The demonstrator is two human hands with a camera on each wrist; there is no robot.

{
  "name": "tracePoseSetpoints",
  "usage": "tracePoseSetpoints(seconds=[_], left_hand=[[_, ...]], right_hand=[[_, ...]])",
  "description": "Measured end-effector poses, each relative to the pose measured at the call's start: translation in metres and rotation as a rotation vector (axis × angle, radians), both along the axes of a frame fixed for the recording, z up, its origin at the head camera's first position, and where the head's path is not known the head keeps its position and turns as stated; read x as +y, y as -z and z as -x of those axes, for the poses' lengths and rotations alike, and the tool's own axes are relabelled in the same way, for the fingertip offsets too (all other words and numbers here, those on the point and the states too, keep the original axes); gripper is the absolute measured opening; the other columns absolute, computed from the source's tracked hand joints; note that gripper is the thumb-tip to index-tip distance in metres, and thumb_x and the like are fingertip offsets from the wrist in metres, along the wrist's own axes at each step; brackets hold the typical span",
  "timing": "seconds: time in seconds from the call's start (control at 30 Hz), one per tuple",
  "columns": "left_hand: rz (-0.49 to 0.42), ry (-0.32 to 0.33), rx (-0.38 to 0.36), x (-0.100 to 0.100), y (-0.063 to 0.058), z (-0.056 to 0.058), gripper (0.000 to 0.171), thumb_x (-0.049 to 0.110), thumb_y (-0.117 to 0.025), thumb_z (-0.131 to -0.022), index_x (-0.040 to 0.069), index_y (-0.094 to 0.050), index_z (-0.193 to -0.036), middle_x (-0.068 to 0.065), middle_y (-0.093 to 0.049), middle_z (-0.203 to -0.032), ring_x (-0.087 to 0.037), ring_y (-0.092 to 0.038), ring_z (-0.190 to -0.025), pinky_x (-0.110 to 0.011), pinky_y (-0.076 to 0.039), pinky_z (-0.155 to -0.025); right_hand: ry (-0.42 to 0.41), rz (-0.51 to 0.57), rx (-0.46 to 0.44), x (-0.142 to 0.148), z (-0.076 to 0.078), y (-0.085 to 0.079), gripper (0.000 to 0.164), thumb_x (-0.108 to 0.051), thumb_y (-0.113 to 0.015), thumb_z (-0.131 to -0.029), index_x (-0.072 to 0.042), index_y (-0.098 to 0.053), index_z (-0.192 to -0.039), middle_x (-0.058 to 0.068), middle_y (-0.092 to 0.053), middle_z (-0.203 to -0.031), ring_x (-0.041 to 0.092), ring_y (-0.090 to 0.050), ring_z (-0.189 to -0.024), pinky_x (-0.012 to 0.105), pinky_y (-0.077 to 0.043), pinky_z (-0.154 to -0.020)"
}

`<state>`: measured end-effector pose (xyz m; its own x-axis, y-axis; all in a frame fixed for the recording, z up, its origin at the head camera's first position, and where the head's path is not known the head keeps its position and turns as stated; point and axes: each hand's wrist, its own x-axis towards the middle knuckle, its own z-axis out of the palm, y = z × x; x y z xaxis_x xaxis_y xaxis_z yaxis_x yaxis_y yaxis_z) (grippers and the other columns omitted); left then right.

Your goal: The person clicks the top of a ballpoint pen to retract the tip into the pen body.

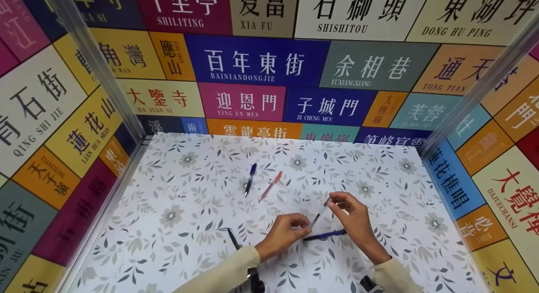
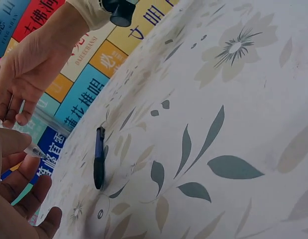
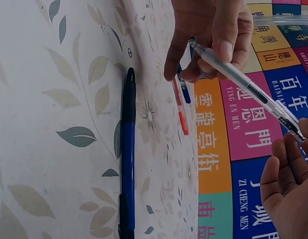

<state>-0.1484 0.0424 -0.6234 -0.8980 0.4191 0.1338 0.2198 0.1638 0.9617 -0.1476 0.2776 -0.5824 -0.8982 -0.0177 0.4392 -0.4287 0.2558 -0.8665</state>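
Note:
A clear ballpoint pen (image 1: pixel 320 214) with dark parts inside is held up at a slant between both hands. My left hand (image 1: pixel 284 234) pinches its tip end, thumb along the barrel in the right wrist view. The other end is pinched between the thumb and fingers of my right hand (image 1: pixel 354 217). Below them a blue pen with a dark grip (image 3: pixel 128 154) lies on the table, touched by neither hand; the left wrist view shows this blue pen (image 2: pixel 99 158) too.
Farther back on the flower-patterned table (image 1: pixel 202 242) lie a dark blue pen (image 1: pixel 251 179) and a red pen (image 1: pixel 270 186). A thin black object (image 1: pixel 233 238) is partly hidden by the left forearm. Sign-covered panels (image 1: pixel 257 65) enclose the table's back and sides.

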Motion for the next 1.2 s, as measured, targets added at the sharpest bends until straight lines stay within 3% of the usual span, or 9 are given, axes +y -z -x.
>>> tracePoseSetpoints(seconds=[0.2,0.6,0.83,0.93,1.2], left_hand=[[-0.007,0.004,-0.022,0.002,-0.003,-0.003,0.009,0.006,-0.084,-0.095,0.011,-0.084,-0.103,0.007,-0.080,-0.094,-0.005,-0.073,-0.089,-0.032,-0.061,-0.094],[-0.022,0.008,-0.031,0.003,-0.006,-0.010,0.008,0.005,-0.085,-0.094,0.010,-0.083,-0.100,0.006,-0.079,-0.092,-0.004,-0.072,-0.089,-0.031,-0.061,-0.092],[-0.057,0.018,-0.047,0.004,-0.007,-0.013,0.008,0.004,-0.084,-0.093,0.009,-0.082,-0.098,0.007,-0.078,-0.089,-0.003,-0.071,-0.086,-0.027,-0.060,-0.088],[-0.082,0.021,-0.048,0.005,-0.007,-0.014,0.008,0.002,-0.084,-0.092,0.008,-0.082,-0.098,0.005,-0.078,-0.089,-0.003,-0.070,-0.085,-0.026,-0.060,-0.086],[-0.110,0.021,-0.050,0.007,-0.008,-0.017,0.009,0.000,-0.085,-0.091,0.005,-0.082,-0.098,0.008,-0.076,-0.089,-0.002,-0.068,-0.084,-0.026,-0.060,-0.087]], right_hand=[[-0.013,-0.026,0.037,-0.001,-0.003,-0.003,0.031,0.011,-0.076,-0.096,-0.003,-0.077,-0.124,0.017,-0.077,-0.108,0.029,-0.072,-0.097,0.021,-0.057,-0.085],[-0.068,-0.040,0.089,-0.007,-0.007,-0.008,0.036,0.013,-0.075,-0.096,-0.005,-0.076,-0.128,0.015,-0.076,-0.110,0.029,-0.072,-0.095,0.023,-0.058,-0.088],[-0.104,-0.017,0.032,-0.009,-0.011,-0.011,0.041,0.011,-0.075,-0.098,-0.007,-0.073,-0.135,0.017,-0.075,-0.113,0.022,-0.074,-0.100,0.026,-0.060,-0.087],[-0.120,-0.006,0.004,-0.010,-0.013,-0.011,0.042,0.007,-0.076,-0.099,-0.007,-0.072,-0.138,0.023,-0.073,-0.114,0.022,-0.073,-0.101,0.026,-0.061,-0.085],[-0.205,0.078,0.012,-0.016,-0.014,-0.009,0.046,0.015,-0.073,-0.097,0.004,-0.066,-0.141,0.039,-0.063,-0.115,0.022,-0.073,-0.103,0.031,-0.064,-0.082]])
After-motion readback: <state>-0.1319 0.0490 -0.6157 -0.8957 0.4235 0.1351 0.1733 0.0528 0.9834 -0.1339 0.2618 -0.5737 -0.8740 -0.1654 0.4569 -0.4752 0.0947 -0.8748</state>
